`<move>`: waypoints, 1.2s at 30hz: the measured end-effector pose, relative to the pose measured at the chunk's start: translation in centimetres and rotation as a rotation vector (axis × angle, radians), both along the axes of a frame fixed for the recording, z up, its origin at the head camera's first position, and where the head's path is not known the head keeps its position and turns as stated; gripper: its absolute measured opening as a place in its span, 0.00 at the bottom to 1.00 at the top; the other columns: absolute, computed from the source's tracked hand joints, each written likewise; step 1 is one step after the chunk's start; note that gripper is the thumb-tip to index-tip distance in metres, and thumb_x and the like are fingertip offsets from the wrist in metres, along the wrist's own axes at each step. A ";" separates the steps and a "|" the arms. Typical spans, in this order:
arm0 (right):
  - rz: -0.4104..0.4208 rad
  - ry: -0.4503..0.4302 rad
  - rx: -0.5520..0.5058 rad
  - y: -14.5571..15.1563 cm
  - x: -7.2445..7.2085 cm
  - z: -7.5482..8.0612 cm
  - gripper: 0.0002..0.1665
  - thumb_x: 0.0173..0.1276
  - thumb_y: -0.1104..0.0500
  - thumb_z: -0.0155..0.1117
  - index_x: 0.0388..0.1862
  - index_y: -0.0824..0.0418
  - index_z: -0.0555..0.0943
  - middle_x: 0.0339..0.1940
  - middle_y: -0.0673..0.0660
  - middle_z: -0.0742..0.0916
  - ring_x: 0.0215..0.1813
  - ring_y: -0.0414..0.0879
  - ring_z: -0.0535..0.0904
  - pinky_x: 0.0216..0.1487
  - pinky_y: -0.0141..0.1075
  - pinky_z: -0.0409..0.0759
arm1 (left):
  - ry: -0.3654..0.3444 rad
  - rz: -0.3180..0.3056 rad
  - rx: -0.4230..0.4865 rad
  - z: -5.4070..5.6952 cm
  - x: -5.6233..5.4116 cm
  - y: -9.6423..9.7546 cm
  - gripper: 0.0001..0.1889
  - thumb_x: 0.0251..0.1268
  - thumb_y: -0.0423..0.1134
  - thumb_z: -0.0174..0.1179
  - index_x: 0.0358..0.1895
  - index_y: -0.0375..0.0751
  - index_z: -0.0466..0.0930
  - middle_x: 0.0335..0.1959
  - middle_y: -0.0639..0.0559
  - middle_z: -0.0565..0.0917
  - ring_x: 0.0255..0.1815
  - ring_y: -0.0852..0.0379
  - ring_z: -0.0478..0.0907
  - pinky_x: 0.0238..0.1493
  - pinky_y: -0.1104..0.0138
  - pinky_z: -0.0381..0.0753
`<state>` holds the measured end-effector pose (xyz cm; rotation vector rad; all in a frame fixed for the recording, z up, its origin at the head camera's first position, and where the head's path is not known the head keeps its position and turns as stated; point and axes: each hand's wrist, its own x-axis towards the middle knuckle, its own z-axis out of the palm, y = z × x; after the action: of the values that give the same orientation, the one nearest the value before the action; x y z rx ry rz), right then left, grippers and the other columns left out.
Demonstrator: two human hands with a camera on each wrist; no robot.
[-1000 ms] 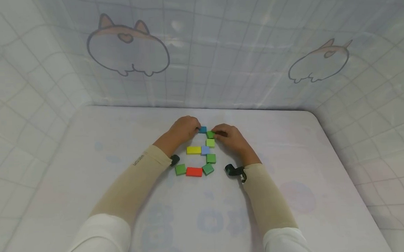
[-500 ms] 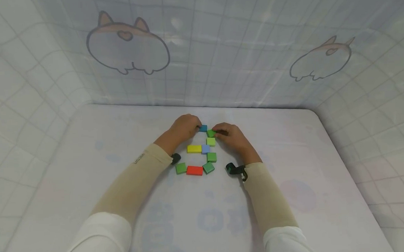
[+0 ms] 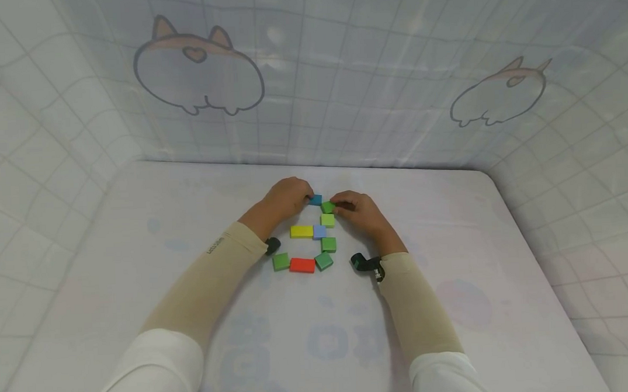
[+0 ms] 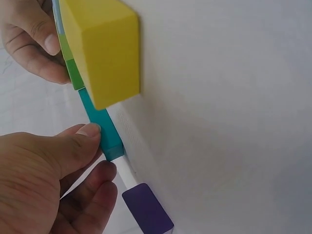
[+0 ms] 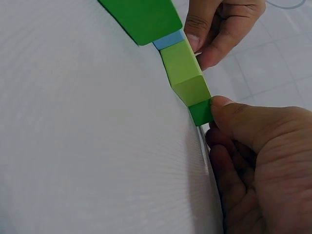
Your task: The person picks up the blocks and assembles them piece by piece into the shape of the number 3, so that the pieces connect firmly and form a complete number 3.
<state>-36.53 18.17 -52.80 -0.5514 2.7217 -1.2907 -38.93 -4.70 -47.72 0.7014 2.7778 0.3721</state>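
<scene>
My left hand (image 3: 289,198) is at the far end of a row of coloured blocks, its thumb and fingers pinching a teal-blue block (image 4: 105,129). Across from it, my right hand (image 3: 361,212) pinches a green block (image 5: 201,113) between thumb and fingers. A light-green block (image 3: 327,220) sits just nearer, followed by a pale-blue block (image 3: 319,232) with a yellow block (image 3: 301,231) at its left. In the left wrist view a purple block (image 4: 147,208) lies beyond the teal one; my left hand hides it in the head view.
Nearer to me lie a green block (image 3: 329,244), a tilted darker green block (image 3: 324,261), a red block (image 3: 302,265) and another green block (image 3: 281,262). White tiled-pattern cloth walls (image 3: 309,79) stand round the pale padded surface (image 3: 321,353). Wrist cameras hang near the blocks.
The view shifts slightly, moving everything a few pixels. Both hands keep their places on the teal-blue and green blocks.
</scene>
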 end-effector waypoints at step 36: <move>-0.036 -0.036 0.001 -0.2 0.3 0.1 0.13 0.70 0.54 0.67 0.52 0.51 0.86 0.55 0.46 0.86 0.61 0.42 0.78 0.66 0.40 0.75 | 0.007 0.001 0.009 -0.3 0.5 -0.4 0.14 0.72 0.37 0.59 0.57 0.41 0.83 0.56 0.49 0.84 0.55 0.52 0.79 0.62 0.58 0.78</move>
<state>-36.26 17.98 -52.68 -0.4763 2.7154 -1.2942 -38.45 -5.08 -47.99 0.7046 2.7849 0.3834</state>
